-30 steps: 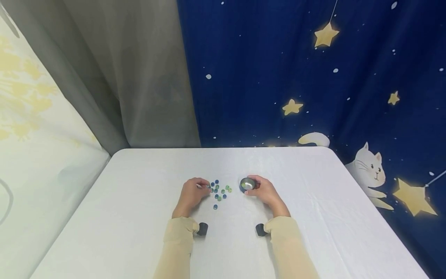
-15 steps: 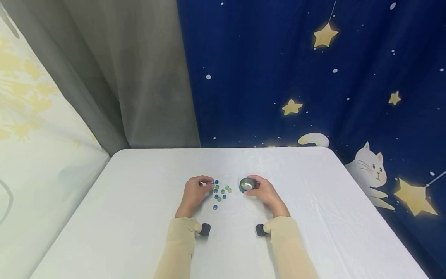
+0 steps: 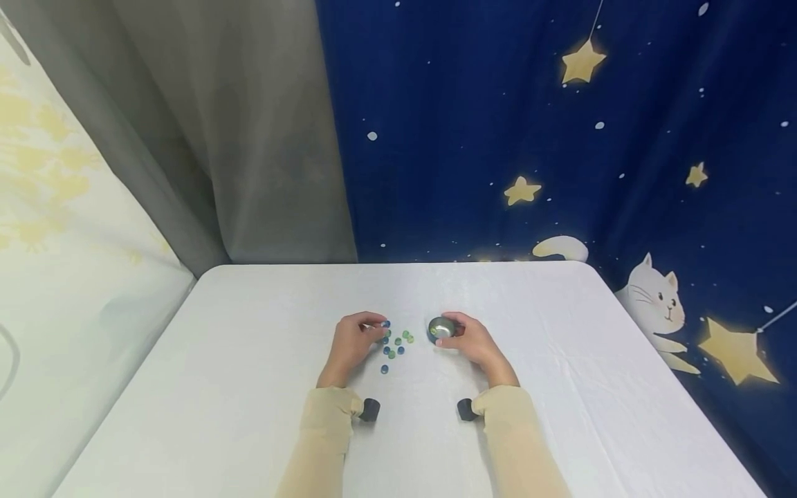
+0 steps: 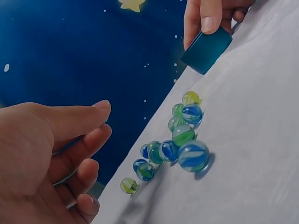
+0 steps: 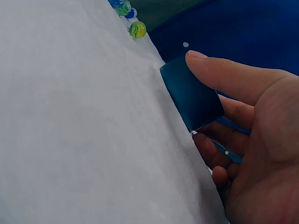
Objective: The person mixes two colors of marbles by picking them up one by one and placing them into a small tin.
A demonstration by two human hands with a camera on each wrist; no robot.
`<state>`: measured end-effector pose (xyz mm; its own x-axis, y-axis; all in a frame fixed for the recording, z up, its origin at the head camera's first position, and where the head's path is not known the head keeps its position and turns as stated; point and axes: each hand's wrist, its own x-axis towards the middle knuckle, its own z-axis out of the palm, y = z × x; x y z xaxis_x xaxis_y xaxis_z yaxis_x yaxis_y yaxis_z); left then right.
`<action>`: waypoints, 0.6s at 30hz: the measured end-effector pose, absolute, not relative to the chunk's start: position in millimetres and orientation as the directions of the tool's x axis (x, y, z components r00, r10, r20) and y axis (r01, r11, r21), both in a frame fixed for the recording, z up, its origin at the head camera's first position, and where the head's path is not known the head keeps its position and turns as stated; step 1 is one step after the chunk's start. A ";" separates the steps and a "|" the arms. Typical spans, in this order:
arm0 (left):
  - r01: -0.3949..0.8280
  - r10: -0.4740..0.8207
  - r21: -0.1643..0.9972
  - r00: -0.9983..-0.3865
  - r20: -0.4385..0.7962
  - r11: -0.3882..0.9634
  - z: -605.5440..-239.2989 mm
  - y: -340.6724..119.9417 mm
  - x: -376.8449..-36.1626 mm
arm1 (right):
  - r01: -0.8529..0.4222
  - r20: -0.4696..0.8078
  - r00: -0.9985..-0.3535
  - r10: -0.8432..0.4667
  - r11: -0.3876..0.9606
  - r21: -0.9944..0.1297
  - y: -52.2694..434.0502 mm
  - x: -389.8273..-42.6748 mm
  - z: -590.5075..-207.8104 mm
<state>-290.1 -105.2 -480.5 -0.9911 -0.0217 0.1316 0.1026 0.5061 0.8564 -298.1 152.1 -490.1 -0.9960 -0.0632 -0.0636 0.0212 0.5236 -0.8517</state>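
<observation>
Several blue and green glass marbles (image 3: 394,342) lie in a loose cluster on the white table (image 3: 249,387). My left hand (image 3: 376,331) sits at the cluster's left edge. In the left wrist view this hand (image 4: 101,121) has its thumb and fingers loosely curled with nothing between them, a little short of the marbles (image 4: 180,135). A small round bowl (image 3: 441,328), blue outside and metal inside, stands right of the marbles. My right hand (image 3: 457,333) grips it: the thumb (image 5: 219,70) lies on the bowl's wall (image 5: 191,93) and the fingers curl behind it.
A grey curtain (image 3: 249,138) and a dark blue star-and-cat cloth (image 3: 560,138) hang right behind the table's far edge. Black wrist cameras (image 3: 369,409) sit on both beige sleeves. One blue marble (image 3: 384,369) lies apart, nearer me.
My left hand has crept right and slightly forward, up to the marbles. The right hand and the bowl have stayed put.
</observation>
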 end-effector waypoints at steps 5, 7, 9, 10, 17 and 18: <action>0.082 -0.030 0.865 -0.993 0.112 0.494 -480.4 -99.5 -290.4 | 0.024 -0.067 -0.996 -0.064 0.522 -0.853 152.3 -297.7 -489.8; 0.091 -0.026 0.864 -0.993 0.119 0.495 -480.9 -97.3 -290.9 | 0.026 -0.068 -0.996 -0.062 0.522 -0.853 152.0 -298.0 -490.2; 0.104 -0.023 0.864 -0.991 0.132 0.493 -480.6 -95.0 -291.1 | 0.026 -0.067 -0.996 -0.059 0.527 -0.849 151.6 -298.4 -490.5; 0.111 -0.020 0.864 -0.990 0.139 0.491 -480.4 -93.7 -291.1 | 0.027 -0.068 -0.996 -0.058 0.527 -0.849 151.3 -298.6 -490.5; 0.120 0.003 0.871 -0.991 0.135 0.476 -481.1 -85.4 -292.7 | 0.026 -0.063 -0.997 -0.052 0.533 -0.845 150.1 -298.8 -489.9; 0.127 0.010 0.871 -0.990 0.139 0.474 -481.6 -84.3 -292.9 | 0.026 -0.064 -0.997 -0.053 0.530 -0.847 150.1 -299.0 -490.3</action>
